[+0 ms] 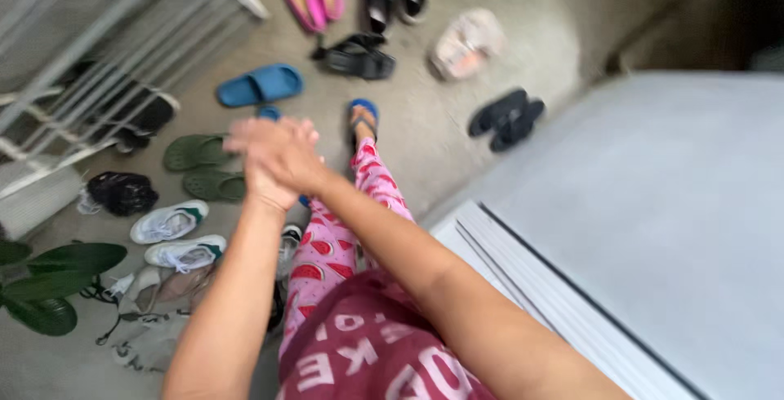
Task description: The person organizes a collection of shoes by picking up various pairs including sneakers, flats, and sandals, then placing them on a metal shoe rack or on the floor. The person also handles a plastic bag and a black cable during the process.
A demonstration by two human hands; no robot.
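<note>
Your left hand (265,179) and right hand (282,151) are pressed together palm to palm, holding nothing. Nearest below, on the floor (457,138), lies a blue slide sandal (260,85): likely light, flexible; grip its strap.

A home entryway: many shoes (260,85) scattered on concrete floor (425,134).
</note>
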